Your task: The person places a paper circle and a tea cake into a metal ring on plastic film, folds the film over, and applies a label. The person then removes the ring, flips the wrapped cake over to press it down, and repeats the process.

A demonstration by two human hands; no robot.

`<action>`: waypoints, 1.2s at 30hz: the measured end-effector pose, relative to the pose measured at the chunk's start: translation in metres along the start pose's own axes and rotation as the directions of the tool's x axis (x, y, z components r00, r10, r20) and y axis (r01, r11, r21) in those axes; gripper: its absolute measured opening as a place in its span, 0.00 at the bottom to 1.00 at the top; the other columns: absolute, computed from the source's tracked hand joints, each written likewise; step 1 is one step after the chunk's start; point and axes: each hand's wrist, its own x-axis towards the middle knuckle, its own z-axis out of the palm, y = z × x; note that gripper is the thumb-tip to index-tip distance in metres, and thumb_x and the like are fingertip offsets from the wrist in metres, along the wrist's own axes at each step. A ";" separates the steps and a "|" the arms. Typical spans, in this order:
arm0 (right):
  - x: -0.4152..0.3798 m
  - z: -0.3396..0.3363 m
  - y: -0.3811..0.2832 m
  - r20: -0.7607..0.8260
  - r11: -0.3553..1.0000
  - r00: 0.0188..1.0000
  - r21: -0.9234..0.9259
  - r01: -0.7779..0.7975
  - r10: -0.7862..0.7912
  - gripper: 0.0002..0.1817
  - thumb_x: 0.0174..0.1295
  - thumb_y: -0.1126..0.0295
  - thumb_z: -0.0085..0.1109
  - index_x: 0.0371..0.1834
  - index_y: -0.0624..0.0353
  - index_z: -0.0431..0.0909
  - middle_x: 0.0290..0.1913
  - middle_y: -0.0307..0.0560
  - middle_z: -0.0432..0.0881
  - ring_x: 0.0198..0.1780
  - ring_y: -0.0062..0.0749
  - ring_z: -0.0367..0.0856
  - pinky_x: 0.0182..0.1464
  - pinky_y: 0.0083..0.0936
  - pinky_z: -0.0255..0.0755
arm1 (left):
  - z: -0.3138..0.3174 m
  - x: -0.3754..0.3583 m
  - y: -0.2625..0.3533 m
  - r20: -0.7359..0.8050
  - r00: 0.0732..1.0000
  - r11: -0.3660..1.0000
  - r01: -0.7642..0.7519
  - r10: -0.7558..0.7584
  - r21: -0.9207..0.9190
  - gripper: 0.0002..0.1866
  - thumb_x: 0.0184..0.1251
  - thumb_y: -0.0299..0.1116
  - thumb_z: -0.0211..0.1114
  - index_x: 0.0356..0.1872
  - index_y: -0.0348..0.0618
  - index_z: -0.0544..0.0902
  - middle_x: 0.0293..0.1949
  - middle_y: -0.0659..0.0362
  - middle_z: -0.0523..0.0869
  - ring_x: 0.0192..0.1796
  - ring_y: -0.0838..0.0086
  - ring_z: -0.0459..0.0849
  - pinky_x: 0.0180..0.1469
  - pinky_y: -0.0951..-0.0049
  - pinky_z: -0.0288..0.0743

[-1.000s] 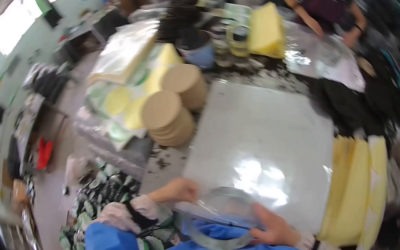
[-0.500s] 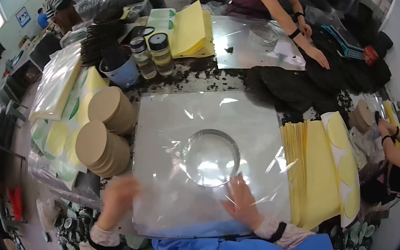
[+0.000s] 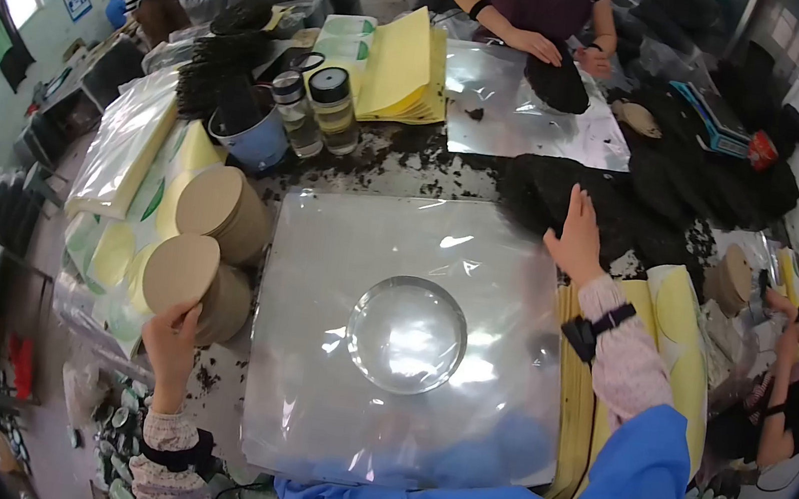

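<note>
My left hand (image 3: 171, 346) has its fingers pinched at the lower edge of the top brown disc (image 3: 180, 273) on the nearer stack. My right hand (image 3: 577, 241) reaches forward over the near edge of the dark flat pieces (image 3: 553, 191), fingers raised and thumb apart, holding nothing visible. Between my arms lies a shiny clear sheet (image 3: 320, 239) with a round clear ring (image 3: 406, 335) on its middle. A second stack of brown discs (image 3: 223, 211) stands just behind the first.
Yellow sheets (image 3: 577, 394) lie right of the clear sheet. Two glass jars (image 3: 334, 115) and a blue bucket (image 3: 253, 134) stand at the back left. Across the table a person (image 3: 551, 17) holds a dark piece (image 3: 557, 80) over another shiny sheet. Another person (image 3: 794, 392) works at the right.
My left hand has moved left onto the disc stack. My right hand has left the ring and reached forward right. The person opposite now holds a dark piece over their sheet.
</note>
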 end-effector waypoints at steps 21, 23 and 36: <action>-0.163 -0.090 -0.176 0.008 0.633 0.711 0.463 0.620 -0.703 0.58 0.34 0.53 0.82 0.72 0.69 0.68 0.66 0.61 0.72 0.69 0.57 0.72 0.65 0.44 0.74 | 0.088 -0.047 0.084 0.152 0.743 0.757 -0.625 0.652 -0.193 0.32 0.57 0.35 0.76 0.62 0.35 0.77 0.48 0.51 0.80 0.42 0.56 0.82 0.44 0.64 0.79; -0.126 -0.106 -0.199 0.276 0.813 0.797 0.420 0.403 -0.538 0.65 0.29 0.55 0.84 0.74 0.72 0.60 0.55 0.60 0.75 0.55 0.53 0.82 0.53 0.38 0.81 | 0.104 -0.019 0.119 0.308 0.723 0.783 -0.534 0.618 -0.319 0.40 0.50 0.40 0.81 0.63 0.31 0.75 0.47 0.50 0.80 0.43 0.54 0.83 0.45 0.65 0.80; -0.146 0.042 -0.184 0.429 0.917 0.817 0.082 0.390 -0.386 0.24 0.54 0.72 0.66 0.52 0.74 0.71 0.43 0.62 0.76 0.30 0.51 0.86 0.29 0.37 0.82 | 0.208 -0.025 0.128 0.717 0.401 0.627 -0.776 0.570 -0.065 0.43 0.34 0.36 0.85 0.53 0.22 0.74 0.49 0.41 0.79 0.42 0.52 0.89 0.41 0.64 0.85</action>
